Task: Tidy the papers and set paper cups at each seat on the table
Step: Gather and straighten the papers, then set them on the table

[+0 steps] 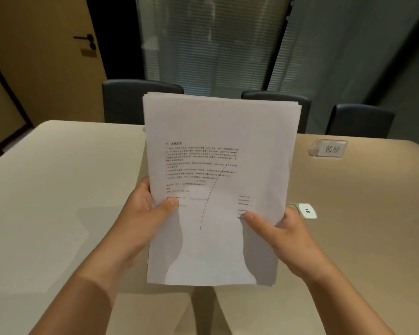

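Right now two bare hands hold up a stack of papers (218, 184) above the tabletop (58, 189). The left hand (145, 213) grips the left edge of the stack, with its thumb pressed on the front page and its other fingers tucked behind. The right hand (283, 235) grips the right edge the same way, thumb on the front, fingers closed behind the sheets. The stack stands almost upright and leans a little to the right. The top edges of the sheets do not line up; some stick out past the others. The front page has printed text and a long thin curved pen line.

On the tabletop, far to the right, a clear name card stand (328, 147) sits apart from the papers. A white socket (307, 211) lies just beside the right hand. Three dark chairs (131, 100) stand behind the far edge of the tabletop.
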